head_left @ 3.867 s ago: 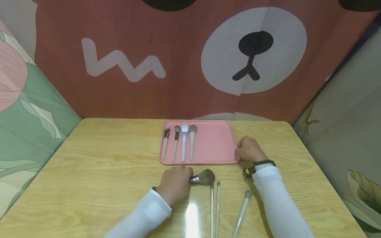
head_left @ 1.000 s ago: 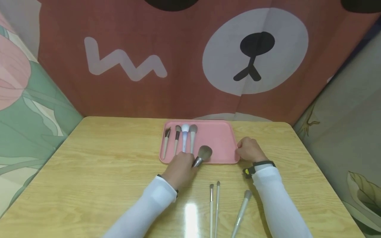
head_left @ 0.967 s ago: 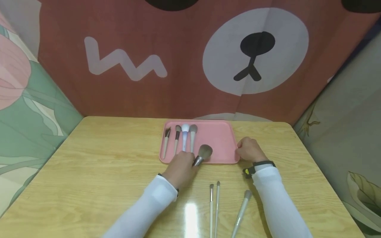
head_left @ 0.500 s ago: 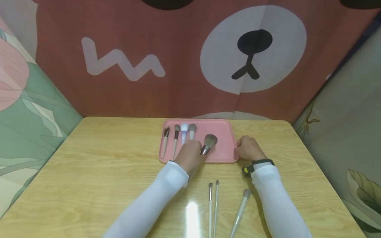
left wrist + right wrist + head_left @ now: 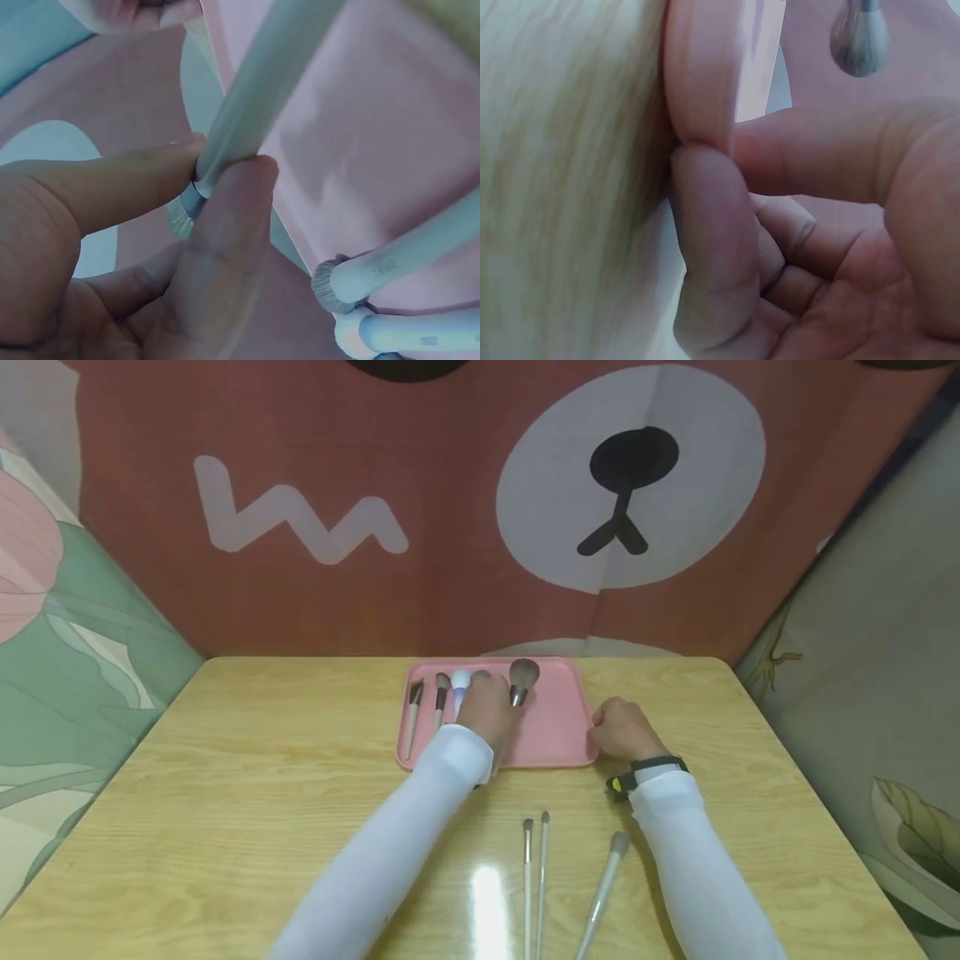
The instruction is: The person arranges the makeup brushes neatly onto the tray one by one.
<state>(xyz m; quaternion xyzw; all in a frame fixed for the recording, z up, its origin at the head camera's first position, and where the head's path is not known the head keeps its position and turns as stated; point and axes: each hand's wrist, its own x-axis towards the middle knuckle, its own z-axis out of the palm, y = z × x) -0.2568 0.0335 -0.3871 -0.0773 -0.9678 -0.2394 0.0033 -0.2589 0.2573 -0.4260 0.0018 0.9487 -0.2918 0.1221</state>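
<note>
My left hand [image 5: 487, 710] pinches a large fluffy makeup brush [image 5: 523, 675] between thumb and fingers, bristles pointing to the back wall, over the middle of the pink tray [image 5: 555, 739]. In the left wrist view its pale handle [image 5: 262, 82] slants up from the fingertips. On the tray's left side lie an angled brush [image 5: 414, 710], a dark-collared brush [image 5: 441, 693], a white-and-blue brush [image 5: 460, 680] and a grey-tipped brush [image 5: 481, 676], the last mostly hidden by the hand. My right hand [image 5: 626, 729] pinches the tray's right rim [image 5: 705, 75].
Nearer the front of the wooden table [image 5: 262, 793] lie two thin brushes [image 5: 527, 868] [image 5: 542, 868] side by side. A thicker brush [image 5: 603, 889] lies slanted to their right. A printed bear cloth [image 5: 442, 585] hangs behind the table.
The left hand has carried the large makeup brush from the table in front of the tray, forward and over the tray, turning its bristles from rightward to the back. The right hand stays on the rim.
</note>
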